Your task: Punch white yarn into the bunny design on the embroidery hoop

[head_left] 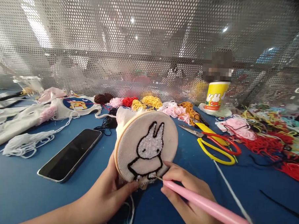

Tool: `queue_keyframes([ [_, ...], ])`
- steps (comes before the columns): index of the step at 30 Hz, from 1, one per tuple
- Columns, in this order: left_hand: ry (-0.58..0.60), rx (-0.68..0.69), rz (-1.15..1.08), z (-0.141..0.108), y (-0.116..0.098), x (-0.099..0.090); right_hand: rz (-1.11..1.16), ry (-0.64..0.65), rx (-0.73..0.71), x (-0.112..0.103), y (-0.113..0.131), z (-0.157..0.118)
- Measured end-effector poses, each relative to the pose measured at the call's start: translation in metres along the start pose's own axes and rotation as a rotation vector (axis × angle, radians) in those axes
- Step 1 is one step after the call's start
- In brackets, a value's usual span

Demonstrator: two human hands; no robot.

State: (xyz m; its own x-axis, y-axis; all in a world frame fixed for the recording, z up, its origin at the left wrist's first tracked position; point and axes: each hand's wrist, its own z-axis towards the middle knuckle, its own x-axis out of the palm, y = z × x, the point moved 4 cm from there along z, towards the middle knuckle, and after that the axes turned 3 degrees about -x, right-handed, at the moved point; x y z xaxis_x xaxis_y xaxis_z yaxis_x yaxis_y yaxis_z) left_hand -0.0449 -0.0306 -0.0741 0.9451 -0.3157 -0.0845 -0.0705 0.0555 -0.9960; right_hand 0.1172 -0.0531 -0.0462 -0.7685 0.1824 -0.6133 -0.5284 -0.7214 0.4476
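While steadying the embroidery hoop (116, 152) with the left hand (111, 193), pointed the pink-handled needle tool (197, 200) at it with the right hand (198, 185). Gripped the hoop by its lower left edge, with the left thumb along the bottom front and with the other fingers mostly hidden behind. Pinched the tool just behind its metal needle (159, 177), between right thumb and forefinger. Had the hoop between the two hands, above the left thumb and up to the left of the right fingertips, with its stitched face toward the camera. Saw on the cloth (128, 150) a black-outlined rabbit (150, 146), thickly filled at the head, apparently unfilled in the body. Ran the tool's long axis aslant, from the lower right of the right hand up leftward to the rabbit's nearer foot. Judged this meeting of needle and foot the deciding relation, with the right hand a little closer to it than the left; could not tell piercing from mere touching.

Found, left of the left hand, a phone (69, 154) on the blue desk (88, 175); beyond the right hand, scissors (201, 149) and, farther off, a yellow cup (216, 95). Noticed a white strand (230, 188) to the right of the right hand, slanting down to the tool's back end.
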Motion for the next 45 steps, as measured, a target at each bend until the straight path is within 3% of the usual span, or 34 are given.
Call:
queue_keyframes([
  [13, 0.032, 0.066, 0.108, 0.004, -0.004, 0.000, -0.042, 0.010, 0.014, 0.001, 0.002, 0.000],
  [25, 0.021, 0.088, 0.118, 0.007, -0.008, -0.001, 0.010, 0.011, 0.171, -0.005, -0.002, -0.002],
  [40, 0.004, 0.096, 0.121, 0.008, -0.006, -0.001, 0.088, 0.027, 0.206, -0.001, -0.007, -0.003],
  [45, 0.046, 0.116, 0.112, 0.010, -0.008, 0.000, 0.131, 0.044, 0.262, 0.001, -0.014, -0.005],
])
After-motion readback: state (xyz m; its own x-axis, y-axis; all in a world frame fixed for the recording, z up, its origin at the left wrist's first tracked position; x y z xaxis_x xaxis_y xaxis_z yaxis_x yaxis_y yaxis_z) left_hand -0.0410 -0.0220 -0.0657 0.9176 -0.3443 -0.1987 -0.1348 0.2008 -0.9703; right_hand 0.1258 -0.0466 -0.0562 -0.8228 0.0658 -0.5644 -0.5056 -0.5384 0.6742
